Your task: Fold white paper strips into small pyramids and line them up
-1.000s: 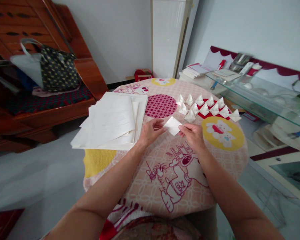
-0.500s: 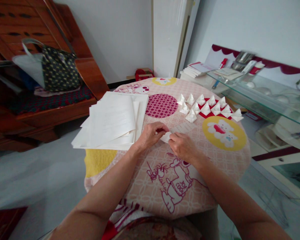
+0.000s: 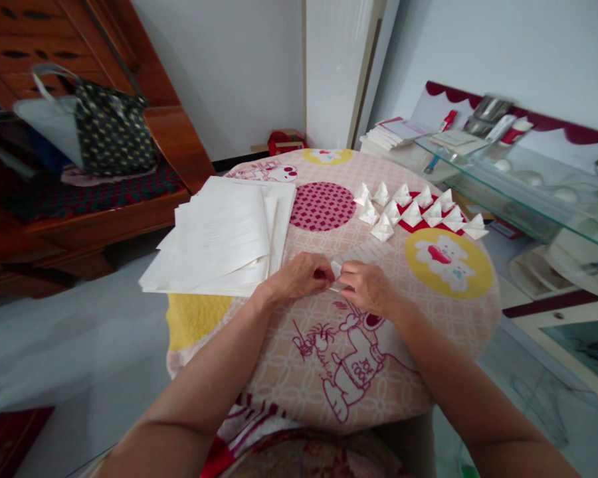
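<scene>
Head view: left hand (image 3: pixel 306 274) and right hand (image 3: pixel 369 285) pinch a small paper (image 3: pixel 335 268) mid-table (image 3: pixel 453 318), its folding apparently unfinished. Twelve folded shapes (image 3: pixel 412 215) stand beyond, to the right; loose sheets (image 3: pixel 229 229) lie left, seemingly unused.

Twelve folded paper shapes (image 3: pixel 412 214), one small paper (image 3: pixel 336 268)
The twelve, right of centre: five at the back, six in the middle, one in front. Mid-frame: one left hand (image 3: pixel 303 274), one right hand (image 3: pixel 367 287), the single paper between. One paper pile (image 3: pixel 224 232) lies centre left, its sheets too overlapped to count. Three yellow patches (image 3: pixel 199 322) show on one tablecloth (image 3: pixel 284 358).
</scene>
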{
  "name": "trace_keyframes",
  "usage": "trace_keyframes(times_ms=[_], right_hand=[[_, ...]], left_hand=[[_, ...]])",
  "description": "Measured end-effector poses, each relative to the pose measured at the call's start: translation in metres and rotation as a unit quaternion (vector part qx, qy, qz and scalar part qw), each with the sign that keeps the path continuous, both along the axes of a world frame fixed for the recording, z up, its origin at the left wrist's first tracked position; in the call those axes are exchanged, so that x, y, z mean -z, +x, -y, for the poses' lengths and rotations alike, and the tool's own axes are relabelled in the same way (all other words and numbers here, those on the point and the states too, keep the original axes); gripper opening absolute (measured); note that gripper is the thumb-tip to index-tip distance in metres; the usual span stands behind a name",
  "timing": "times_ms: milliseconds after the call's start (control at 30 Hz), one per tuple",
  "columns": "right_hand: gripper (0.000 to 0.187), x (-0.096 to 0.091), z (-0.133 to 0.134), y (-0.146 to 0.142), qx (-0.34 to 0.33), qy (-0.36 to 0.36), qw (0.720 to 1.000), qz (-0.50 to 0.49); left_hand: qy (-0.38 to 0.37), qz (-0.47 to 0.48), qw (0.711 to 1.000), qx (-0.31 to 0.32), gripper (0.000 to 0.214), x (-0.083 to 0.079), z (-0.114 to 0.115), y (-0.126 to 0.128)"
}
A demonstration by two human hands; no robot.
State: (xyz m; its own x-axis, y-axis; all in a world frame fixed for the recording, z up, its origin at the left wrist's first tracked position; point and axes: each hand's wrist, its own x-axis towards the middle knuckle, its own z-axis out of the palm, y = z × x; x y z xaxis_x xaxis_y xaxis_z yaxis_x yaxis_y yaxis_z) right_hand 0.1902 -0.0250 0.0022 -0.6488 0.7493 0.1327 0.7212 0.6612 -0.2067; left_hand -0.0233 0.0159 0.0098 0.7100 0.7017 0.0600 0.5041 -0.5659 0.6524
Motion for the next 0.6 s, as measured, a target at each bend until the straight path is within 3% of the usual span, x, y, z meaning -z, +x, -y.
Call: trace_keyframes(times_ms=[300,600], right_hand=[[0.009,-0.001,-0.010,0.016,-0.040,-0.105,0.984,-0.142],[0.019,0.000,-0.014,0.019,-0.047,-0.121,0.973,-0.190]], left_hand=[[-0.028,0.010,0.999,0.019,0.016,0.007,-0.006,-0.001],[-0.031,0.030,0.999,0.030,0.011,0.003,-0.007,-0.002]])
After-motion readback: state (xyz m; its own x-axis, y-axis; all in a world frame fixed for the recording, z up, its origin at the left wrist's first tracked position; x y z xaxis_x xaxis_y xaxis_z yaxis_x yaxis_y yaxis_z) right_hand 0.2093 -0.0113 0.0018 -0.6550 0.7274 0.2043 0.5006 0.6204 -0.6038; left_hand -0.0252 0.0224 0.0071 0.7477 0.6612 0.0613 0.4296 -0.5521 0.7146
